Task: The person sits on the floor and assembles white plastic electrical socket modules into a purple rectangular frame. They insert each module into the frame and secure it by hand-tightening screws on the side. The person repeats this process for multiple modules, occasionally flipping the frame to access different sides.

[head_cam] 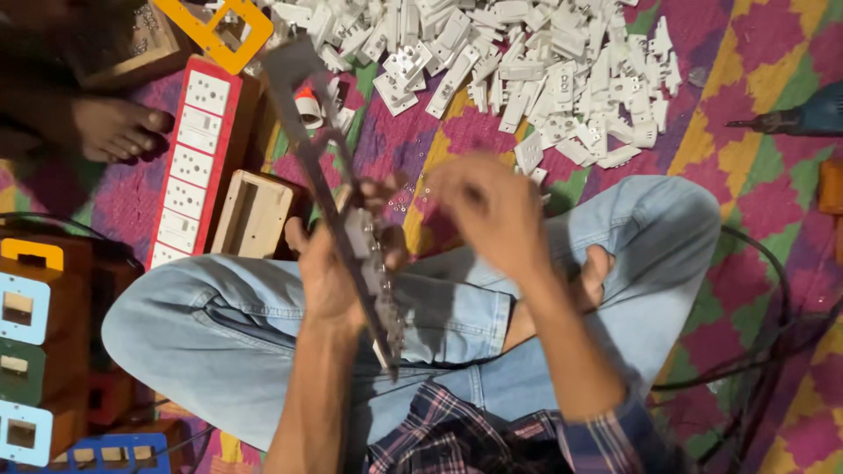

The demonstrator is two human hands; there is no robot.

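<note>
My left hand (329, 263) grips a long grey panel strip (327, 189) that runs from the upper left down toward my lap, seen edge-on, with small white parts fitted along it. My right hand (492, 211) hovers just right of the strip, fingers curled and blurred; whether it pinches a small part I cannot tell. Both hands are above my crossed legs in blue jeans (219, 325).
A large heap of white plastic switch parts (527, 61) lies ahead on the colourful mat. A red-framed socket board (191, 167) and a wooden box (255, 215) sit at left. Another person's bare foot (114, 127) is at upper left. A drill (790, 118) lies at right. Coloured boxes (35, 351) stack at left.
</note>
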